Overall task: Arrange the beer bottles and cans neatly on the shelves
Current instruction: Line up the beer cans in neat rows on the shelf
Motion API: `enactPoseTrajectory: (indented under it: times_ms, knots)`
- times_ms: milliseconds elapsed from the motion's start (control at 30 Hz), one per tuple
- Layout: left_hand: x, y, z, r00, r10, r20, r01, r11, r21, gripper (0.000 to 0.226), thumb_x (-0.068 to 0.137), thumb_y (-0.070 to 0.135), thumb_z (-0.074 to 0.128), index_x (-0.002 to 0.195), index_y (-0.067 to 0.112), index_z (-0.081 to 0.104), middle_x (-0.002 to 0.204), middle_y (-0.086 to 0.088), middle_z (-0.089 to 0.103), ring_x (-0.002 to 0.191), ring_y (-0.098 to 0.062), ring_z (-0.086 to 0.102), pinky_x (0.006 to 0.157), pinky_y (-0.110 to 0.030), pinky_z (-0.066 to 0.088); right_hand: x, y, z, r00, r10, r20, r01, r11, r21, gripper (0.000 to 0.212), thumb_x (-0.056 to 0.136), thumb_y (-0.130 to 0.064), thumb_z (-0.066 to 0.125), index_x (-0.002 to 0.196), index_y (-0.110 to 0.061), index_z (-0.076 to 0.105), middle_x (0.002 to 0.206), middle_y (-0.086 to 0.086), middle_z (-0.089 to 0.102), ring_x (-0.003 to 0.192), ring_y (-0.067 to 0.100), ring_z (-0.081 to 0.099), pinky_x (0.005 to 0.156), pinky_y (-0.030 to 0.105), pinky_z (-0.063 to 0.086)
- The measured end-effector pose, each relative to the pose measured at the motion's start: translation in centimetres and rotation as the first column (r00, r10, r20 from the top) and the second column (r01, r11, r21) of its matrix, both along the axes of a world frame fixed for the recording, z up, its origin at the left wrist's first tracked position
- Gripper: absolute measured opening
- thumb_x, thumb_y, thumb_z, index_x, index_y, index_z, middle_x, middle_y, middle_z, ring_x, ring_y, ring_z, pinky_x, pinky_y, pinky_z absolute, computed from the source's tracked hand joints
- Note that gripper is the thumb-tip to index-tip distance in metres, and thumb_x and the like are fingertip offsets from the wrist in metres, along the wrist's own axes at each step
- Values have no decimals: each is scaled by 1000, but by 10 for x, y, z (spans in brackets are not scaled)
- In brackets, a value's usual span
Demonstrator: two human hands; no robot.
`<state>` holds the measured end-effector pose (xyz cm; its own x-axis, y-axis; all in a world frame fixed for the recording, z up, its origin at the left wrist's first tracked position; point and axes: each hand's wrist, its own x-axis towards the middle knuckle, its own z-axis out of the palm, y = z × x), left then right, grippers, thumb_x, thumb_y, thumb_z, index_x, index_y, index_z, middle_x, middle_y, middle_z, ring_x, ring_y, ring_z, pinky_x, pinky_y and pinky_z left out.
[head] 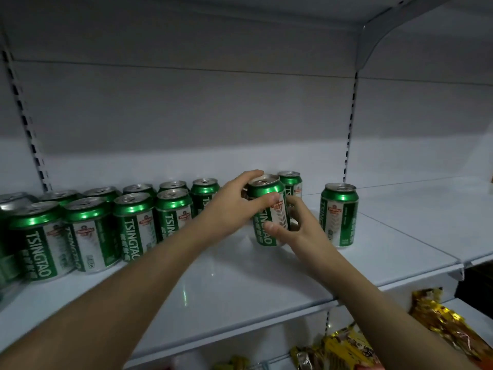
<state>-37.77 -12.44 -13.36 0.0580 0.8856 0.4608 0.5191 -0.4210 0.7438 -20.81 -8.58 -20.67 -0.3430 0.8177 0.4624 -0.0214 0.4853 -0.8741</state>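
Note:
Both hands hold one green Tsingtao can (pixel 268 192), which tilts slightly on the white shelf (pixel 240 279). My left hand (pixel 229 206) grips its upper left side with the thumb across the front. My right hand (pixel 296 228) wraps its lower right side, thumb on the label. Several matching cans (pixel 133 222) stand in two rows along the shelf to the left. One can (pixel 290 182) stands just behind the held one. Another can (pixel 338 214) stands alone to the right.
The shelf's back wall and slotted uprights (pixel 350 124) rise behind the cans. An upper shelf with a bracket (pixel 373 44) hangs overhead. Gold and yellow snack packets (pixel 346 345) lie on the shelf below, at the lower right. A second shelf panel (pixel 426 209) adjoins on the right.

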Motion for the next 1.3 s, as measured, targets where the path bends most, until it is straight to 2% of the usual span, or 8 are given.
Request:
enactPoseTrajectory:
  times_ms: [233,400,567,700,833,1033,1167,1300]
  knots:
    - [-30,-6,44,906,41,-421,-74,995,-61,44,76,47,79,115,29,66,108,16,67,97,-5,64,91,-35,52,-25,6,12,995,3,96,-4,1000,6,53,80,-29,82,117,-46,48,106,-18,62,86,-17,63,65,8,51]
    - [-51,-8,54,810,150,-567,-180,984,3,35,80,47,75,109,30,68,96,21,57,87,-1,57,70,-20,43,-58,14,20,994,25,108,-22,999,-28,60,78,-25,84,125,-29,47,113,-4,66,87,-1,69,62,11,52]
    - [-69,-4,54,728,156,-667,-256,965,-55,23,82,42,74,98,25,70,89,10,66,79,-8,63,63,-26,44,-84,18,21,991,8,134,-3,999,-36,57,74,-18,86,119,-22,53,109,-1,66,74,-5,67,53,7,48]
    - [-76,-4,55,695,123,-708,-282,953,-112,29,85,38,73,109,23,69,97,8,68,84,-10,64,73,-29,50,-96,20,17,988,28,151,-17,997,-75,58,70,-22,90,115,-26,54,109,-1,66,86,6,69,68,21,57]
    - [-75,-4,54,690,78,-719,-285,943,-171,28,87,35,71,112,23,64,95,10,65,83,-9,63,71,-28,49,-101,19,10,979,11,203,-4,999,-36,54,69,-26,91,105,-30,52,100,-8,62,71,-13,63,51,6,47]
    - [-63,-6,59,652,84,-753,-335,923,-188,39,86,30,71,121,14,61,117,-5,59,95,-21,63,85,-38,55,-101,17,1,983,-16,181,19,1000,-15,56,73,-30,87,117,-29,53,98,-13,64,76,-12,62,56,5,47]
    - [-61,-7,58,588,138,-797,-362,926,-107,70,87,40,68,147,16,41,144,-5,39,129,-24,44,105,-36,42,-99,13,1,993,43,113,-37,998,-53,42,90,-43,68,126,-26,53,106,-10,66,85,-10,64,62,6,48]
    - [-61,-10,55,660,230,-715,-317,948,12,61,93,47,58,146,20,44,146,-4,42,135,-21,37,107,-34,33,-97,13,3,999,-18,28,19,999,-28,26,102,-42,47,116,-23,57,105,-12,64,90,-10,61,64,7,47]
